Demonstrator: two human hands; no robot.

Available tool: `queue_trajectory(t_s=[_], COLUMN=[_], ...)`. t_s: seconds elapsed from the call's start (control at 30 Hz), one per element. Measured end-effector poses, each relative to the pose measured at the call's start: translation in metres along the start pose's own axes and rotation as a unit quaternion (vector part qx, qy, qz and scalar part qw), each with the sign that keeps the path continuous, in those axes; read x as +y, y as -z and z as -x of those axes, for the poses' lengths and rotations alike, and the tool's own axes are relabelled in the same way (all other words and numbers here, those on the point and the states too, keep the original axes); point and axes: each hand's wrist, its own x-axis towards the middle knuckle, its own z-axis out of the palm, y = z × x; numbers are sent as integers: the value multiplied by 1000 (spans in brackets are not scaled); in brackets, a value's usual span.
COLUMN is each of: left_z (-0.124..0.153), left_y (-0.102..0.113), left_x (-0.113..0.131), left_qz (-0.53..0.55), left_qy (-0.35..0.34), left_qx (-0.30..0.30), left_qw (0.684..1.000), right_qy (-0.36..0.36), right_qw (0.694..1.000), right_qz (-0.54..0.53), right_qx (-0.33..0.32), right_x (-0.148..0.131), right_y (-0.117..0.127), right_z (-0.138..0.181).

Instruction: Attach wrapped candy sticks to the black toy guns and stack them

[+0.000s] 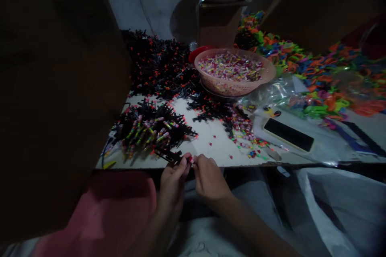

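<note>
My left hand [173,180] is closed around a small black toy gun [169,155], which points to the upper left over the table's front edge. Against the gun's near end, my right hand [208,176] pinches a small red and white piece [191,160], mostly hidden by the fingers; it looks like a candy-filled tube. Just beyond my left hand lies a heap of black toy guns with colourful tubes [147,128] on them. To the right of my hands, loose candy tubes and small beads [244,128] are scattered on the white table [208,154].
A pink basket [223,84] full of small tubes stands mid-table, with a big pile of black toy guns [163,64] behind. Bright plastic pieces [319,76] cover the right side. A phone [288,134] lies near the edge. Below are a pink tub [150,192] and white sack [307,192].
</note>
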Motion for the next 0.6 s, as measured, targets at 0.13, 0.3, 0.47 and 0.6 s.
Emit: queue_trajectory(t_s=[0.13,0.3,0.47,0.6], left_z=[5,7,12,16], left_y=[6,17,56,117], left_x=[0,-4,18,49], left_qz=[2,26,-191,-498], left_qy=[36,81,25,-34], left_qx=[7,36,-9,61], left_qw=[999,996,981,864], right_qy=[35,82,25,22], right_qw=[998,993,990,973], right_qz=[42,89,-67,-97], right_qx=[14,0,-120,-210], right_x=[2,8,-2,-24], right_y=[-13,-29,-39,-51], right_z=[3,1,2,6])
